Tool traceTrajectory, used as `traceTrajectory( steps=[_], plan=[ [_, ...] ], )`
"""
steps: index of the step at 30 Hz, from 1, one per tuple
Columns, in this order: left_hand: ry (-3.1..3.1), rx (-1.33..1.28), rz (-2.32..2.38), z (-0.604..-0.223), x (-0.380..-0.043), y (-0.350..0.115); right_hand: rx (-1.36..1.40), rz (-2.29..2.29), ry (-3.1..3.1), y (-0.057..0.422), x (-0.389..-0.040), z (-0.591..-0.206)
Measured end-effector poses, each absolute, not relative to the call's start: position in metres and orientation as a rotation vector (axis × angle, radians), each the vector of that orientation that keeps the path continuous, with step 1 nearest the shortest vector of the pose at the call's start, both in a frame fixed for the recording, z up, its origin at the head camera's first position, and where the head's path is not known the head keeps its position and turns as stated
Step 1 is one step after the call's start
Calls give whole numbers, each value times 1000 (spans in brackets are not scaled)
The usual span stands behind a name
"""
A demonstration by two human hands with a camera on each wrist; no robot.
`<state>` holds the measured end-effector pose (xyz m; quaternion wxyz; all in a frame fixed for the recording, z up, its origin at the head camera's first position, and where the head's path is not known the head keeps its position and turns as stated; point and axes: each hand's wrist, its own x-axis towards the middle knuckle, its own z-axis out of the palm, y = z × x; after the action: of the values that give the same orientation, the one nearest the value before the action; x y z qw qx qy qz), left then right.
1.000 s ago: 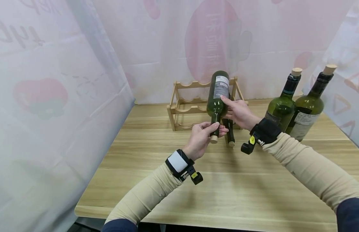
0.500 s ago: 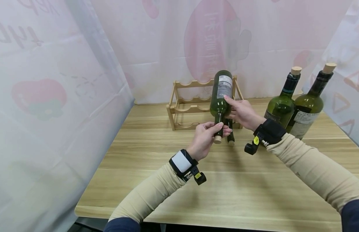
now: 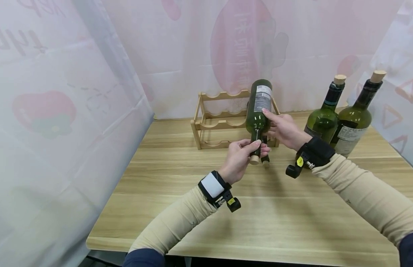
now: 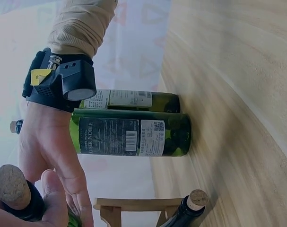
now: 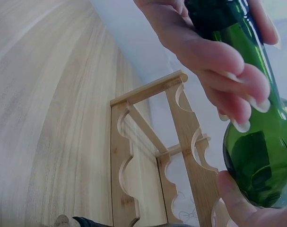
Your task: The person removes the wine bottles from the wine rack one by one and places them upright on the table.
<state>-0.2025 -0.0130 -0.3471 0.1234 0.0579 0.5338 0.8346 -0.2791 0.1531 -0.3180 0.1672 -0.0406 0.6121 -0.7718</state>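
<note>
A corked green wine bottle (image 3: pixel 257 118) is held tilted over the right side of a wooden wine rack (image 3: pixel 221 126), its cork toward me. My left hand (image 3: pixel 239 157) pinches its neck between thumb and fingers. The right hand (image 3: pixel 284 129) grips the body near the shoulder, thumb at the label's lower edge. Below it, a second bottle (image 3: pixel 265 160) lies in the rack's lower tier, neck pointing out; most of it is hidden behind the held bottle and right hand. In the right wrist view, the left fingers (image 5: pixel 214 59) curl by the green neck.
Two corked green bottles (image 3: pixel 323 120) (image 3: pixel 353 122) stand upright on the wooden table (image 3: pixel 179 215) right of the rack, close beside the right forearm. A printed white curtain (image 3: pixel 179 48) hangs behind the table and along its sides. Scalloped rails (image 5: pixel 126 161) cross the rack.
Both hands have moved the held bottle a little to the right, over the rack's right end. It now covers more of the bottle lying below. The grips look the same.
</note>
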Motion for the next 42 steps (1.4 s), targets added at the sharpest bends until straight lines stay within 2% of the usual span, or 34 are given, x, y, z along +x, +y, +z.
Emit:
traceTrajectory(
  steps=[42],
  plan=[
    [1593,180,2377,-346,-202,15,-123,-2158,1831,188,-270,-318]
  ],
)
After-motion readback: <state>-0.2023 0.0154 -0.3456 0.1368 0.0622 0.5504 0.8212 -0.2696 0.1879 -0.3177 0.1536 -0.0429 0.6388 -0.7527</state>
